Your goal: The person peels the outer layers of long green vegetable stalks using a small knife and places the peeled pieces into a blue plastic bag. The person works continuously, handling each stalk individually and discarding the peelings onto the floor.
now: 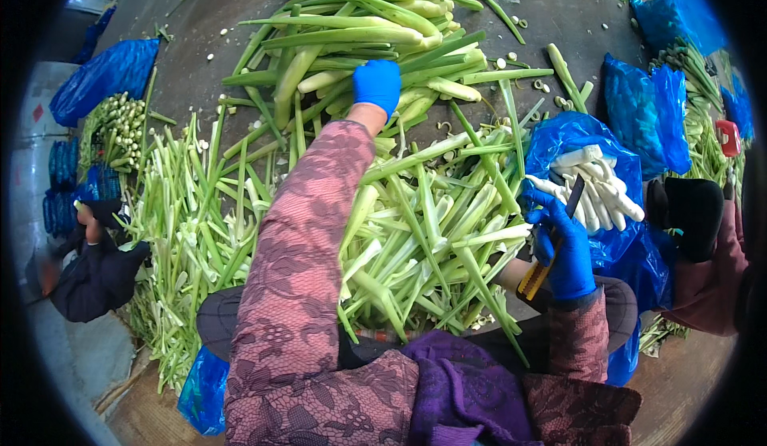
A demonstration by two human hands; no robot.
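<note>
My left hand (376,88), in a blue glove, reaches into a heap of green stalks with pale thick ends, which look like unpeeled water bamboo shoots (359,36). Its fingers are hidden, so whether they grip a stalk cannot be told. A box-cutter knife with a yellow handle (535,278) is held in my right hand (563,248), also gloved in blue, its dark blade pointing up. Just beyond that hand, white peeled shoots (599,191) lie in an open blue plastic bag (548,137). Cut green leaves and husks (431,236) are piled between my arms.
More husks (192,230) spread at the left, with a blue bag (108,80) and a bundle of shoots (123,128) beyond. Filled blue bags (635,110) stand at the right. A person in dark clothes (99,272) sits far left; another person's sleeve (710,272) shows at the right.
</note>
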